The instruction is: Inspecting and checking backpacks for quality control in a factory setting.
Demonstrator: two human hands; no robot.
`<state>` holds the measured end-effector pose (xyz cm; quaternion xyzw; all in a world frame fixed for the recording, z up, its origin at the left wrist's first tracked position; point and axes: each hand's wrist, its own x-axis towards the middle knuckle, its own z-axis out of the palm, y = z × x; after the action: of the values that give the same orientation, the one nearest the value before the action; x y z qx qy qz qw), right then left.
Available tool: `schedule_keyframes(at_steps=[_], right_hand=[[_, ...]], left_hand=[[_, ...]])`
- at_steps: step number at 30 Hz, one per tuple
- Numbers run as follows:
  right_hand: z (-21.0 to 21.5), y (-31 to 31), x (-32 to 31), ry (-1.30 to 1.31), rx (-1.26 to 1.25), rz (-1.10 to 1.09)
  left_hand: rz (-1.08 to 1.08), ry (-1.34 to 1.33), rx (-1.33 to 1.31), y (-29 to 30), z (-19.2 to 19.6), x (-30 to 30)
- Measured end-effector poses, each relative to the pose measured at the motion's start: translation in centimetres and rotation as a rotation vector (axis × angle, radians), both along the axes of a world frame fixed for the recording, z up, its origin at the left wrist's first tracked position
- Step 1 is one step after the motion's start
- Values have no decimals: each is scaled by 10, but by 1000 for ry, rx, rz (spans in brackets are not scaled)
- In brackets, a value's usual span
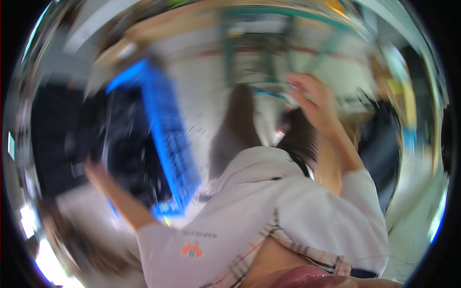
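Note:
My left hand (pixel 96 170) is at the left, beside a blue plastic crate (pixel 165 125) with shiny black material (pixel 132 139) inside. Motion smears its fingers, and I cannot make out anything held or whether it touches the black material. My right hand (pixel 314 98) is raised in front of my right leg. Its fingers point left, bent and a little apart, with nothing plainly visible between them. The whole picture is blurred.
Green metal legs of a table or frame (pixel 228 53) stand ahead on the pale floor (pixel 197 72). A large dark bundle (pixel 60 139) is at the far left. Another dark shape (pixel 382 139) stands to my right, near a yellow and blue upright thing (pixel 409 115).

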<state>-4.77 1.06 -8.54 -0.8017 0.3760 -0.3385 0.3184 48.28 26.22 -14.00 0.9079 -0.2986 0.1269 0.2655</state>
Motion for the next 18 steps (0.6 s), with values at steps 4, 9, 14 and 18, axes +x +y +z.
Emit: schedule_keyframes(at_steps=[4, 9, 14, 18], right_hand=[[-16, 33, -118, 116, -22, -555], [-42, 146, -284, 775, -153, -1501], [-55, 295, -398, 1075, 492, -2110], [-81, 356, -421, 905, 875, -2456]], left_hand=[[-524, 272, -398, -22, -146, 103], [-962, -165, 871, -137, -203, -105], [-597, 1535, 263, -196, -132, -290], [-763, 1237, 460, -211, -119, -308]])
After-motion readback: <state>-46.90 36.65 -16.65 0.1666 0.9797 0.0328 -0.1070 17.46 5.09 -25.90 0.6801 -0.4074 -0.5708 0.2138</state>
